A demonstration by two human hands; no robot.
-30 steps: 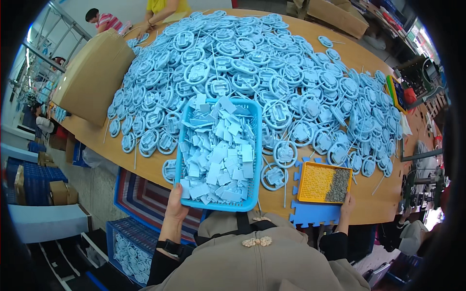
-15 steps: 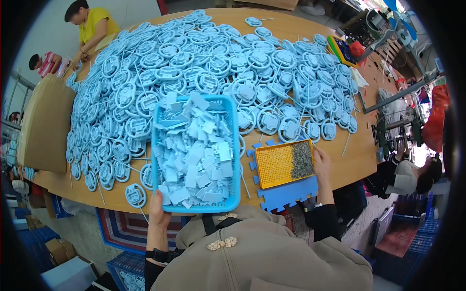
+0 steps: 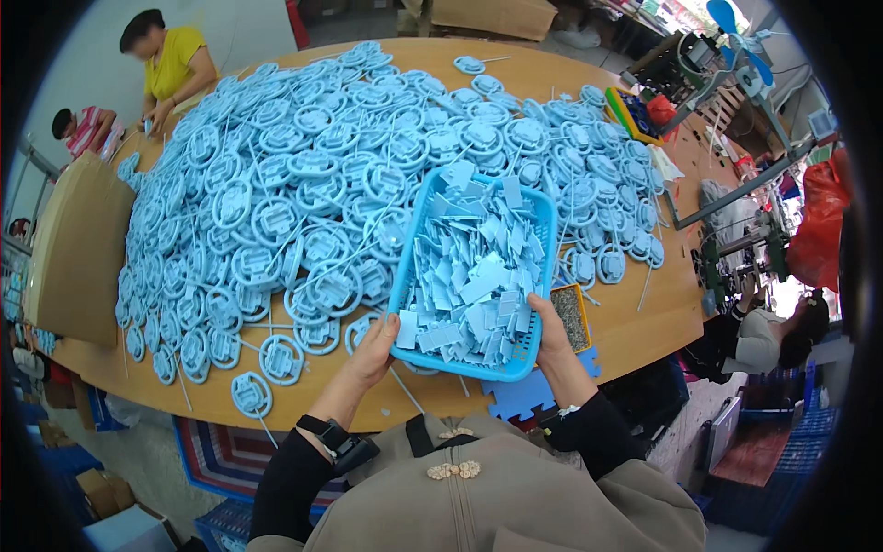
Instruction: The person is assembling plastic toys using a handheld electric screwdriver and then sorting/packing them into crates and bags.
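Observation:
Both my hands grip a light blue plastic basket (image 3: pixel 460 369) by its near corners. Many flat pale blue plastic pieces (image 3: pixel 474 276) fill it. My left hand (image 3: pixel 370 353) is closed on the near left corner, its thumb over the rim. At the near right side, my right hand (image 3: pixel 552 336) is closed on the rim. Partly covered by the basket and my right hand is a yellow tray (image 3: pixel 586 322) with small grey metal parts (image 3: pixel 569 317). A blue foam mat (image 3: pixel 520 397) shows under the tray.
Light blue ring-shaped plastic parts with thin rods (image 3: pixel 276 216) are heaped across the wooden table (image 3: pixel 667 294). At left stands a cardboard box (image 3: pixel 78 253). A person in yellow (image 3: pixel 179 64) works at the far left. Machinery (image 3: pixel 736 239) stands at right.
The basket has moved right and now covers most of the yellow tray. My right hand has left the tray's edge and taken hold of the basket. My left hand moved right with it.

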